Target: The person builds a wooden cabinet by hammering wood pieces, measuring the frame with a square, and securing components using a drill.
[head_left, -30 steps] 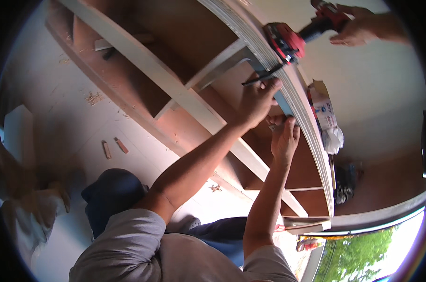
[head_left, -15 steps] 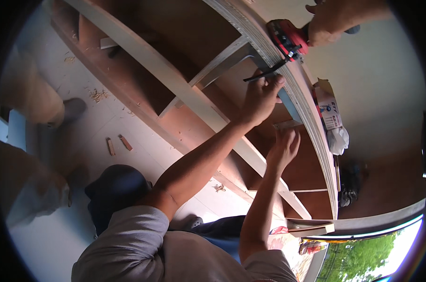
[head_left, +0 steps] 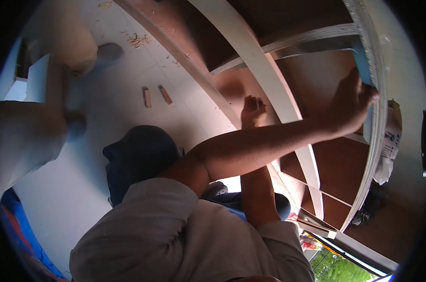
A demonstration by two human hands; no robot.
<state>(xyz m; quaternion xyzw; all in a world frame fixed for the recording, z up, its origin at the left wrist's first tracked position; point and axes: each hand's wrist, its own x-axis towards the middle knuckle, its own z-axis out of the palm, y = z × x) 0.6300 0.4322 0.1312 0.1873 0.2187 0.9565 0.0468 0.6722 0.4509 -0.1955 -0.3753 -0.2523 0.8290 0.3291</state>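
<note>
My left hand (head_left: 351, 105) reaches across to the right, gripping the layered plywood edge (head_left: 376, 61) of a wooden cabinet frame. Its thumb lies on that edge, while the fingers are mostly hidden on the inner side. A pale blue strip (head_left: 362, 58) runs along the inside of the edge beside this hand. Below the left forearm passes my right arm. My right hand (head_left: 253, 112) is up with curled fingers, close to the frame's lower board (head_left: 189, 66). A pale spot shows between those fingers, too small to name.
Crossbars and a long pale rail (head_left: 250, 47) divide the frame into compartments. Two small wood blocks (head_left: 147, 97) and shavings (head_left: 137, 40) lie on the tiled floor. Another person's legs (head_left: 27, 141) are at the left. A printed box (head_left: 391, 131) sits beyond the plywood edge.
My view has shifted. My right hand has left the plywood edge, where it held a small wooden piece, and moved left under my left arm. Another person's hand with a red power tool has left view.
</note>
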